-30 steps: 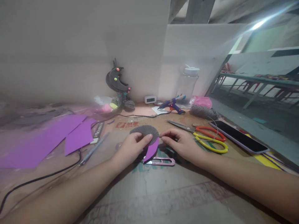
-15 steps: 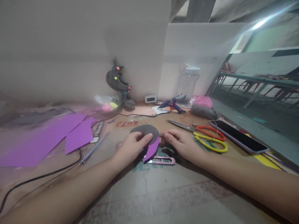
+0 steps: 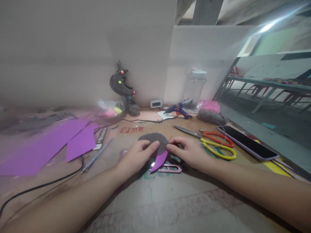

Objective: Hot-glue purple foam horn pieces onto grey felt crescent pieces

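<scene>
A purple crescent-shaped piece (image 3: 160, 160), wrapped over most of its length in grey yarn (image 3: 155, 139), is held just above the table. My left hand (image 3: 141, 153) pinches its wrapped part, thumb on top and fingers beneath. The thumb and fingers of my right hand (image 3: 188, 150) close on its right edge, near where the wrapping ends; the yarn strand itself is hard to make out there. Below the bare purple tip lie pink-handled thread snips (image 3: 173, 168), partly covered by it.
Scissors (image 3: 206, 139) with orange and yellow handles and a phone (image 3: 247, 142) lie to the right. Purple sheets (image 3: 81, 144), a pen (image 3: 97, 155) and a black cable are at the left. Behind stand a glue gun (image 3: 178, 110), grey yarn (image 3: 211, 116), a jar (image 3: 194, 87) and a decorated grey crescent (image 3: 119, 84).
My right hand has moved in from beside the crescent and now grips its right edge. The crescent has shifted slightly right and turned a little.
</scene>
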A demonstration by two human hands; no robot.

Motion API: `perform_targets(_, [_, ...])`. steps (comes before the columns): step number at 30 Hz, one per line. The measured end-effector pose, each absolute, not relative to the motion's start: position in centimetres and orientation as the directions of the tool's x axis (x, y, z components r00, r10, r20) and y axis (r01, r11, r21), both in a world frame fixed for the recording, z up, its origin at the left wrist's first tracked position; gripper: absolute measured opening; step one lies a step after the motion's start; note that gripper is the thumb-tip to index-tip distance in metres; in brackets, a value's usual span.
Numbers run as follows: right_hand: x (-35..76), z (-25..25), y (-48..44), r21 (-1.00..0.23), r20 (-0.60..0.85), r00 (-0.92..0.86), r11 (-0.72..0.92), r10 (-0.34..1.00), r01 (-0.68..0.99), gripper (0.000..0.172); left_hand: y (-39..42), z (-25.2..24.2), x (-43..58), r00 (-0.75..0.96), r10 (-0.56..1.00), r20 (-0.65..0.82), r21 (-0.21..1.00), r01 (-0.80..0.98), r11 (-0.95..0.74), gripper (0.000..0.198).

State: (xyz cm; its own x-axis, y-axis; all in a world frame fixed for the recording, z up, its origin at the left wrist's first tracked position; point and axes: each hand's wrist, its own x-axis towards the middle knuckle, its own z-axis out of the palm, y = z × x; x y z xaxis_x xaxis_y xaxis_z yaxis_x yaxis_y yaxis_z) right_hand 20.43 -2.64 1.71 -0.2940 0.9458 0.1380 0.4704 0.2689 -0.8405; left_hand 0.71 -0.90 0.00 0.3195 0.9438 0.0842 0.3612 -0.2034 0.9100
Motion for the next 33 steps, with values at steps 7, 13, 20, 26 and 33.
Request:
perform_targets(7, [20.3, 1.7, -2.5, -0.9, 0.074, -0.269, 0.18, 0.96, 0.396, 0.022, -0.9, 0.3, 0.8, 0.338, 0.94, 0.057, 0.943, 0.291, -0.162, 0.037])
perform_targets(13, [20.2, 2.0, -2.8, -0.86, 0.082, -0.257, 0.199, 0.963, 0.469, 0.019, -1.0, 0.4, 0.7, 0.33, 0.944, 0.029, 0.928, 0.342, -0.148, 0.037])
perform_targets(20, [20.7, 1.4, -2.5, -0.847, 0.148, -0.312, 0.283, 0.939, 0.45, 0.031, -1.1, 0.5, 0.7, 0.279, 0.96, 0.038, 0.932, 0.336, -0.134, 0.037])
perform_targets(26, [21.1, 0.7, -1.8, -0.894, 0.181, -0.255, 0.267, 0.95, 0.36, 0.028, -1.0, 0.6, 0.7, 0.278, 0.96, 0.041, 0.944, 0.305, -0.129, 0.038])
perform_targets(33, [20.6, 1.7, -2.5, -0.818, 0.229, -0.198, 0.299, 0.953, 0.491, 0.014, -0.8, 0.3, 0.5, 0.264, 0.962, 0.074, 0.938, 0.308, -0.157, 0.041])
